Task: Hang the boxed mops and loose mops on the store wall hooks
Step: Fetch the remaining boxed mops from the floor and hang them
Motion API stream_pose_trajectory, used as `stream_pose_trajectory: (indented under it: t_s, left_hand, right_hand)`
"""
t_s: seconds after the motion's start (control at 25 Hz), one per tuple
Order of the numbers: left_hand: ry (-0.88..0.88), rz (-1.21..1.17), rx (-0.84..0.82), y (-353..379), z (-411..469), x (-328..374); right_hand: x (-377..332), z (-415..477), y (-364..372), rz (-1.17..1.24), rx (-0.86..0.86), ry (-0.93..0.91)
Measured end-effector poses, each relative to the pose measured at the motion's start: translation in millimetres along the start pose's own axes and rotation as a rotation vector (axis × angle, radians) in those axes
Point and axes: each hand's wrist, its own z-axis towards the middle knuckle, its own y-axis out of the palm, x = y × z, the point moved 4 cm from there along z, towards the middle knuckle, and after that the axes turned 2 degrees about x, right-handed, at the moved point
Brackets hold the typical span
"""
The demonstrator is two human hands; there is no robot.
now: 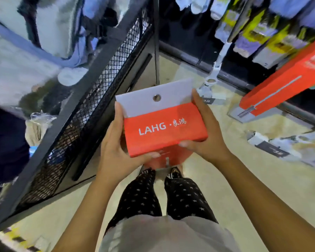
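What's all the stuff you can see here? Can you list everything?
Boxed mop: one, red with a grey flap and a metal hanging hole, held end-on in both hands at the centre.
Second boxed mop: one, red, leaning at the right.
Loose mops: a few, grey and white, lying on the floor at the right; exact count unclear.
Hanging packaged goods: many, yellow, white and blue, top right; blurred.
Mesh rack: one, black, left.
Floor: beige.
Trousers: dark with white stars, bottom centre.
Left hand: fingers gripping the box's left side.
Right hand: fingers gripping its right side.
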Motion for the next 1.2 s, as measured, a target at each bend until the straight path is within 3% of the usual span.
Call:
stream_pose_trajectory:
  t_s: [0.2, 0.44, 0.72, 1.2]
  left_hand:
    - [0.105, -0.123, -0.347, 16.0, 4.0, 24.3]
    - [0.263, -0.028, -0.833, 61.6, -11.3, 51.8]
    - [0.409, 0.117, -1.298, 136.1, -110.3, 90.8]
    - [0.7, 0.168, -1.722, 234.6, -376.8, 158.5]
  right_hand:
    - [-13.0, -85.6, -13.7, 0.004, 0.378, 0.07]
    - [-0.9, -196.0, 8.8, 0.102, 0.821, 0.234]
    - [1.6, -353.2, 42.3, 0.205, 1.28, 0.391]
    - [-5.5, -627.7, 78.6, 0.235, 1.805, 0.479]
